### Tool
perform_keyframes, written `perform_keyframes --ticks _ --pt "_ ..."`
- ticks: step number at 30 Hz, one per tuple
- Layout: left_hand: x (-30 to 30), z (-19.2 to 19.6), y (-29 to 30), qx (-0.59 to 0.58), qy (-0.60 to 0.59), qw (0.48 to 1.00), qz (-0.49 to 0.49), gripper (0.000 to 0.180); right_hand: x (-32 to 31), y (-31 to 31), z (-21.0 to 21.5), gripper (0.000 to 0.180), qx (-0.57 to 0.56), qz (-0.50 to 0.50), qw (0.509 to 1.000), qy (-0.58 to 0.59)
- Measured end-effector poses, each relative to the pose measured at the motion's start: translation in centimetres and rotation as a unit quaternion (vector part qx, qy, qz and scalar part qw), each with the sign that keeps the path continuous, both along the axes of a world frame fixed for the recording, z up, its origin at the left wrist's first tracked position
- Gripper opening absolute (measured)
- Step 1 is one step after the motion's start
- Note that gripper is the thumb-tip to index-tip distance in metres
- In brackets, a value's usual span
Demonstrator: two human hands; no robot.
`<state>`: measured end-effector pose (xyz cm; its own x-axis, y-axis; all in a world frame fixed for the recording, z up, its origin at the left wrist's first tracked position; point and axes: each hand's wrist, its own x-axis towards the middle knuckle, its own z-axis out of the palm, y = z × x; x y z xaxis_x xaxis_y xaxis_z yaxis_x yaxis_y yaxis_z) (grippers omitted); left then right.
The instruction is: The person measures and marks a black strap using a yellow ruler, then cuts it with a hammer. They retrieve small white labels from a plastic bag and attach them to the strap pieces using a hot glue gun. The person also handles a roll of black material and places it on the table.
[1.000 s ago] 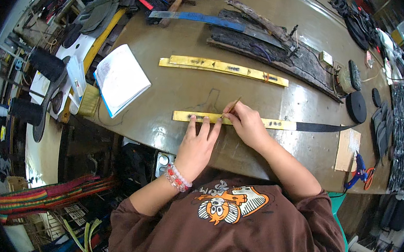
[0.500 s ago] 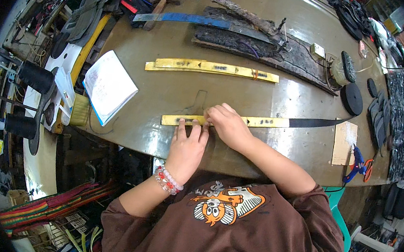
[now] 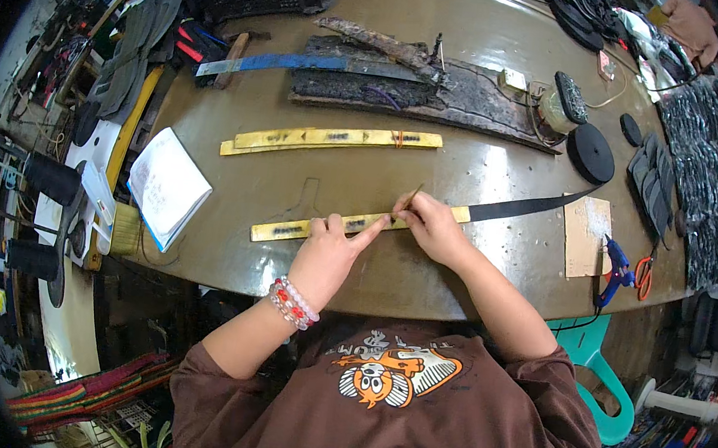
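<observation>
Head view: left hand lies flat on the near yellow strip, fingers spread and pressing it down, closed on nothing. Right hand pinches a thin pencil-like marker between thumb and fingers, tip at the strip's upper edge. Strip sits near the table's front edge, on top of a black band that runs out to the right. Risk, judged: if the left hand's pressure eases, the strip could skate on the smooth band and the traced line would wander; the marker is held near its tip and could skip over the strip's edge. Surface: olive-brown worktable, worn and glossy. On it a second yellow strip, a white notebook, a blue glue gun, a cardboard piece. Room: crowded workshop, black soles stacked at right, thread spools at left.
</observation>
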<state>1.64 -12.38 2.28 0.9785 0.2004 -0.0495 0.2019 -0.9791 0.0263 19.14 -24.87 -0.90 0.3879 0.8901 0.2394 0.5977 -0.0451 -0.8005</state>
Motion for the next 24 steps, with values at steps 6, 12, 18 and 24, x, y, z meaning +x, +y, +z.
perform_keyframes --ticks 6,12,18,24 --pt "0.5 -0.1 -0.6 0.066 0.032 0.997 -0.009 0.076 0.2 0.6 -0.6 0.008 0.026 0.062 0.996 -0.052" --pt "0.6 0.1 -0.3 0.083 0.043 0.995 -0.028 0.074 -0.8 0.9 -1.0 0.010 0.004 0.023 0.997 -0.070" --pt "1.7 2.1 0.4 0.051 0.119 0.991 -0.040 0.066 0.9 -0.9 1.2 0.009 0.011 -0.019 1.000 0.010" --pt "6.4 4.1 1.0 -0.009 0.128 0.982 -0.137 0.032 3.4 -5.0 0.8 0.009 -0.015 -0.064 0.994 -0.088"
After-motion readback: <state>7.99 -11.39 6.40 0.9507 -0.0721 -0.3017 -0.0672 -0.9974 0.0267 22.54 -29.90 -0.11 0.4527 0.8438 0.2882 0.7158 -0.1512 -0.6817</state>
